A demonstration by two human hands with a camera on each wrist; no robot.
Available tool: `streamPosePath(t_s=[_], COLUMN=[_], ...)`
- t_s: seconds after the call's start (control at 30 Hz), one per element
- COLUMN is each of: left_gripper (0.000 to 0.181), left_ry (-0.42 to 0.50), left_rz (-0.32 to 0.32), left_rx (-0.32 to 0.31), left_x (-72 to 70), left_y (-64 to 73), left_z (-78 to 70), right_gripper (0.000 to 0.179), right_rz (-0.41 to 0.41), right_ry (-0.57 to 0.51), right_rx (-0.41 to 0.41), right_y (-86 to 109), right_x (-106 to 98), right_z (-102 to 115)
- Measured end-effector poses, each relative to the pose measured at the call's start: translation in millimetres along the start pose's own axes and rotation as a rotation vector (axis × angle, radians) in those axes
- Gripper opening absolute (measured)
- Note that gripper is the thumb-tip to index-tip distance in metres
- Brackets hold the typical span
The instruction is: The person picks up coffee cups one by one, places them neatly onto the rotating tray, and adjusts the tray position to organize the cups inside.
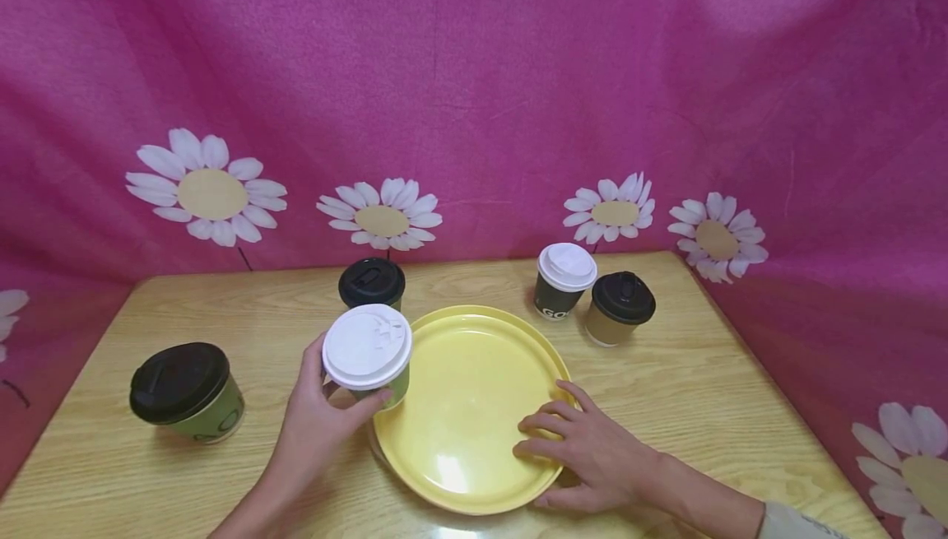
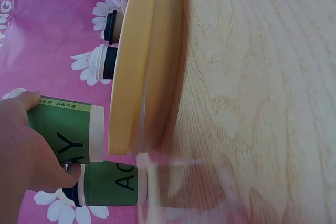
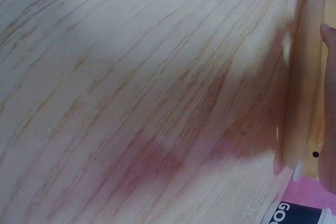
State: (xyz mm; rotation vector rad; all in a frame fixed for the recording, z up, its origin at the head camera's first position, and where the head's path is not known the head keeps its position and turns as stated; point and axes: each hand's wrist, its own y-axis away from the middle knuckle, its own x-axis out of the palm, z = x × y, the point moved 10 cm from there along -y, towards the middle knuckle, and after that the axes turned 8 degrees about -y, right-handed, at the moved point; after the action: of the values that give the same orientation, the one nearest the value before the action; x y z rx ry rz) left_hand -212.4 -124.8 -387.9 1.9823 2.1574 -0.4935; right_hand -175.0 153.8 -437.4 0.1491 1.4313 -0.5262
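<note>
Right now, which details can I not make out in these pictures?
Head view: rear black-lidded cup, body mostly hidden by the held white-lidded green cup.
Head view: cup contents, hidden under the lids.
Right wrist view: right hand, mostly beyond the right edge; GO-lettered cup, cut by the bottom edge.

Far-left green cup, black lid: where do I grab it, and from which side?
I'd grip its green body just under the black lid, fingers and thumb on opposite sides, coming level from the near side. The body tapers to the base and the lid overhangs, so the rim should help stop slipping. The left hand needs to set down its white-lidded cup first.
</note>
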Motion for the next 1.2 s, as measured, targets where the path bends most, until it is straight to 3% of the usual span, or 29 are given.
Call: streamPosePath(t_s=[0.43,0.7,0.97,1.2], left_gripper=[0.096,0.096,0.094,0.095], left_ry=[0.019,0.043,0.061,0.024], left_rz=[0.048,0.114,0.152,0.195], left_rx=[-0.015,-0.046,-0.012,-0.069], left_x=[20.3,37.0,48.8,54.0], left_y=[-6.9,0.7,10.5,19.3], left_z=[-0.7,3.1,0.9,6.3], right_gripper=[0.048,0.048,0.048,0.049], right_rz=[-0.007,-0.003,0.007,-0.004], right_ry=[0.011,-0.002,-0.007,0.002], right_rx=[-0.003,0.01,0.021,0.015], right_y=[0.1,-0.2,-0.2,-0.1], right_x=[-0.2,0.2,0.7,0.4], right_z=[1.5,-0.1,-0.6,-0.2])
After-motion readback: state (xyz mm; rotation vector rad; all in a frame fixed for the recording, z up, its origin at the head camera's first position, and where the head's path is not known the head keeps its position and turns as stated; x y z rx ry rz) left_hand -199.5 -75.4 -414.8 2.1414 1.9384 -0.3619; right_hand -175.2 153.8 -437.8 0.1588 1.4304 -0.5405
